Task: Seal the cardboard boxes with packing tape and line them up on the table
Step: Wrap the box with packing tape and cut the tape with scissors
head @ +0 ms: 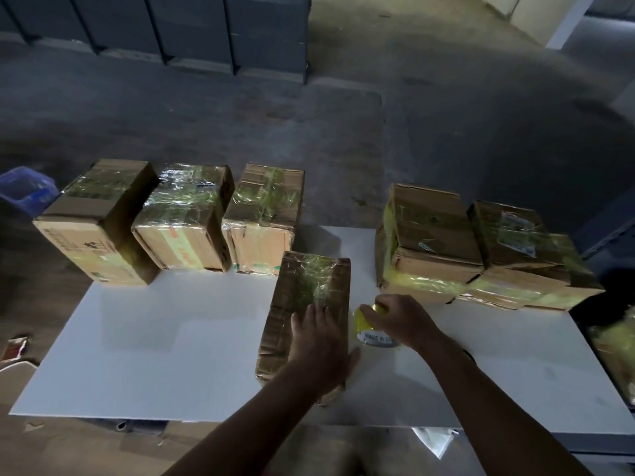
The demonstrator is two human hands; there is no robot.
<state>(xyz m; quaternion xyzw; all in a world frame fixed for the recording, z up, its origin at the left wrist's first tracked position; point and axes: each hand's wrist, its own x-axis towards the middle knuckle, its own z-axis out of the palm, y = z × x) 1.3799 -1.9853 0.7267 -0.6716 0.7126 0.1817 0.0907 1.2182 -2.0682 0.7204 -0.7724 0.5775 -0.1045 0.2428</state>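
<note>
A long cardboard box (302, 297) lies in the middle of the white table (154, 338), with shiny clear tape over its top. My left hand (319, 341) lies flat on its near end, fingers spread. Just to the right of this box, my right hand (402, 319) grips a roll of yellowish packing tape (369, 329) that stands on the table. Three taped boxes (182, 218) stand in a row along the far left edge. Two more taped boxes (481, 245) sit at the far right.
A blue crate (25, 188) stands on the floor beyond the table's left corner. Small packets (13, 348) lie on the floor at the left. A plastic-wrapped bundle (615, 341) sits off the table's right edge. Dark shelving (192, 32) lines the far wall.
</note>
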